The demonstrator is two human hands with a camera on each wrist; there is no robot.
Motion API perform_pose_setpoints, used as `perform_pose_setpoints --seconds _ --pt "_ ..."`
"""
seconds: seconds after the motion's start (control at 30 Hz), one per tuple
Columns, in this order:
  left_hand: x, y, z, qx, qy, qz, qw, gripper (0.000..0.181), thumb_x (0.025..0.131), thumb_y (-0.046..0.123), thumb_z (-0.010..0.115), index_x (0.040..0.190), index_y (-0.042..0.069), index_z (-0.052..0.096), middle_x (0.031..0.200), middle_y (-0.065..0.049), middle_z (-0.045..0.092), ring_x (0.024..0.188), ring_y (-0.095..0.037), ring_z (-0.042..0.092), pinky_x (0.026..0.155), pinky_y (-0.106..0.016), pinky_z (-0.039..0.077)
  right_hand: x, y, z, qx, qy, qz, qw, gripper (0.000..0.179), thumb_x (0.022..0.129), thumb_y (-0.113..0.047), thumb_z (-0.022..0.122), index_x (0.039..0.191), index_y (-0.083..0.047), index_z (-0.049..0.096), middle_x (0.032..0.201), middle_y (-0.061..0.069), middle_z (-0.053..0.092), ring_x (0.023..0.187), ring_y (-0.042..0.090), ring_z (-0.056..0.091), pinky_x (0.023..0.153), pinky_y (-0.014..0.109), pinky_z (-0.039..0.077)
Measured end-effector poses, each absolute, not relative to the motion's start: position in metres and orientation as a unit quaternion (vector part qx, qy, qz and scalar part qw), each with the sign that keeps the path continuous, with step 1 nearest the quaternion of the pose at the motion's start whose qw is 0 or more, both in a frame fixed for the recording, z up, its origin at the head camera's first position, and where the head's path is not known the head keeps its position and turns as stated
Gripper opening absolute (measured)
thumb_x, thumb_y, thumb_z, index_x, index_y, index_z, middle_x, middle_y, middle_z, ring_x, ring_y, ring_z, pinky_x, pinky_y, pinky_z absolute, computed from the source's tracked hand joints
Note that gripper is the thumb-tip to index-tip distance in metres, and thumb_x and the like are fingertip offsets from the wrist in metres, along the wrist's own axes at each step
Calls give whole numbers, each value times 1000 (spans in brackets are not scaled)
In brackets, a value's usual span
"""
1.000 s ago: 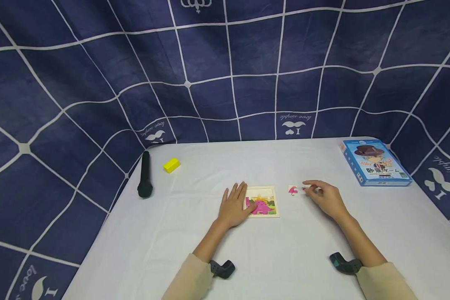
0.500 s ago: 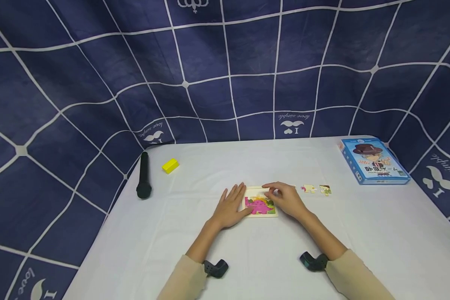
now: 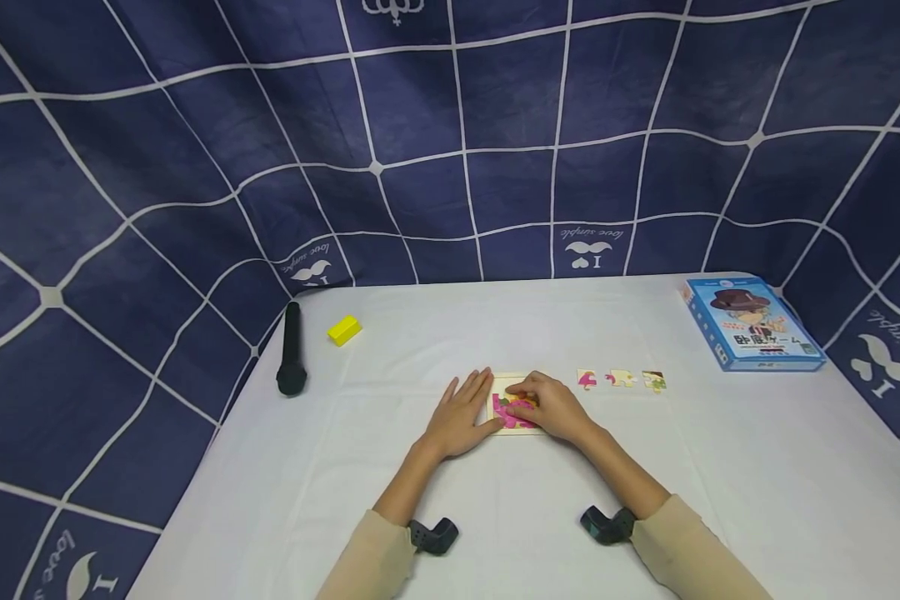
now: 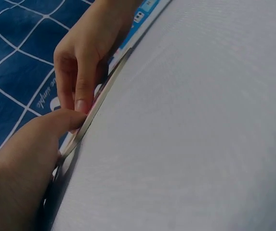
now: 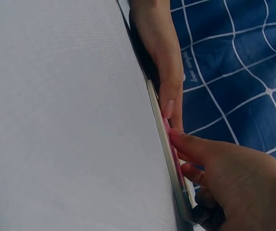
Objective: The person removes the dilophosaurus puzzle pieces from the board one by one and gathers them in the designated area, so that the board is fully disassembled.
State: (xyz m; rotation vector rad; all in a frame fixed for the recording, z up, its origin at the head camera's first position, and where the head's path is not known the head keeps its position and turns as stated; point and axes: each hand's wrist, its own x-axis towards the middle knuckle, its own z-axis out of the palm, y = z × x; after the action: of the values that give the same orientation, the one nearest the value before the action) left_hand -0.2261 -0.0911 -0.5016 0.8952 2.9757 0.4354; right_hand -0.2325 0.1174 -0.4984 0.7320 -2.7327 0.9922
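Observation:
A small wooden jigsaw puzzle [image 3: 502, 417] with a pink dinosaur picture lies in its pale tray [image 3: 499, 378] in the head view. My left hand [image 3: 457, 421] rests flat at the tray's left side, fingers straight and thumb over the lower part of the picture. From the right, my right hand [image 3: 558, 407] reaches over the tray, index finger and thumb curled on a puzzle piece at the picture, mostly hidden by the fingers. In the right wrist view, my right thumb tip sits on the pink surface [image 5: 166, 124], close to the left thumb.
Three loose puzzle pieces [image 3: 621, 378] lie in a row right of the tray. A blue game box [image 3: 753, 325] is at the back right. On the left are a yellow block [image 3: 344, 330] and a black microphone [image 3: 292, 354]. Blue gridded cloth [image 3: 435, 192] hangs behind the white table.
My right hand has moved left from the loose pieces to over the puzzle, then slightly farther left and down onto the picture. The left hand stays at the tray.

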Motion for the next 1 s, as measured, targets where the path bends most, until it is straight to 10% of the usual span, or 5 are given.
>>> perform_pose_setpoints --seconds 1.0 --pt "-227 -90 -504 281 950 138 -8 81 89 62 37 147 8 21 153 -1 15 140 -15 9 113 -40 3 -235 117 -509 277 -840 458 87 22 76 -15 76 97 -16 69 96 -7 67 88 12 63 78 36 53"
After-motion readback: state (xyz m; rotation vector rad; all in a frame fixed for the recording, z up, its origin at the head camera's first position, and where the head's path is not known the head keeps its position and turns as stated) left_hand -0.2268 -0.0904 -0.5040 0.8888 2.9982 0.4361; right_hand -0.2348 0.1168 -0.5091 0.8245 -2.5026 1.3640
